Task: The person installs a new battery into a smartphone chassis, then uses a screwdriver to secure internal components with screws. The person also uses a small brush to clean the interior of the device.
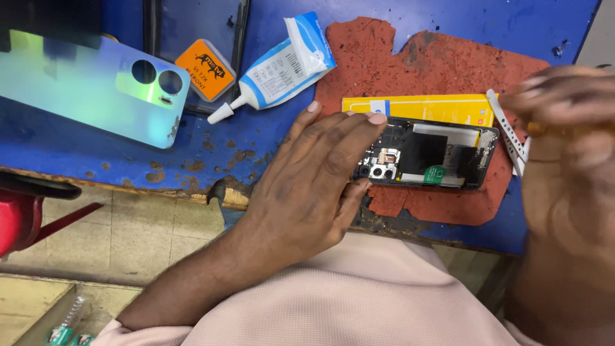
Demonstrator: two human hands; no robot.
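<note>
One view only: head cam, looks steeply down from above at bench (77,150) edge, close range. Left hand (314,186) mid-frame, right hand (564,154) cut off at right edge, blurred. Floor (128,237) shows bottom left.

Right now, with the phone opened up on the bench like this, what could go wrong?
1. The left hand steadies only the camera end of the opened phone; it might pivot on the torn red mat.
2. The right hand is blurred beside the thin white tool, so a slip could nick the exposed boards.
3. The glue tube lies close by and could smear if bumped.
</note>
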